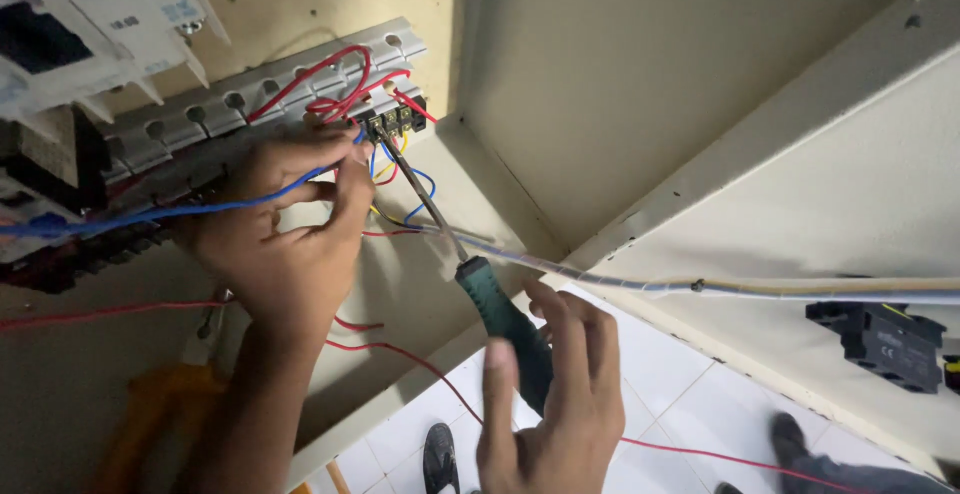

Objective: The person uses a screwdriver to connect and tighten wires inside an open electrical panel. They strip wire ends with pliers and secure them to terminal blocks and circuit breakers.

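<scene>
Head view, looking into a cream metal electrical enclosure point(640, 84). The landmark is the small black terminal block point(395, 120) at the right end of a perforated grey mounting rail point(250, 94).

The left hand point(290, 224) lies just left of and below the terminal block, fingers curled narrow, thumb and forefinger pinching a blue wire point(170, 212) whose end reaches the block's left edge. The wire trails away from the block to the picture's left border.

The right hand point(555, 394) is well below and to the right of the block, fingers wrapped loosely around the dark green handle of a screwdriver point(500, 314), the forefinger stretched out along it. The screwdriver's metal shaft slants up and left, its tip meeting the front of the terminal block.

Red wires point(330, 79) loop above the block over the rail; blue and yellow wires hang just beneath it. A bundle wrapped in clear spiral sleeve point(720, 286) runs from below the block out to the right edge. A black component point(880, 342) sits far right of the block on the open door panel. White breaker modules point(90, 24) stand far left of it. Below, white floor tiles point(660, 374) and dark shoes show.
</scene>
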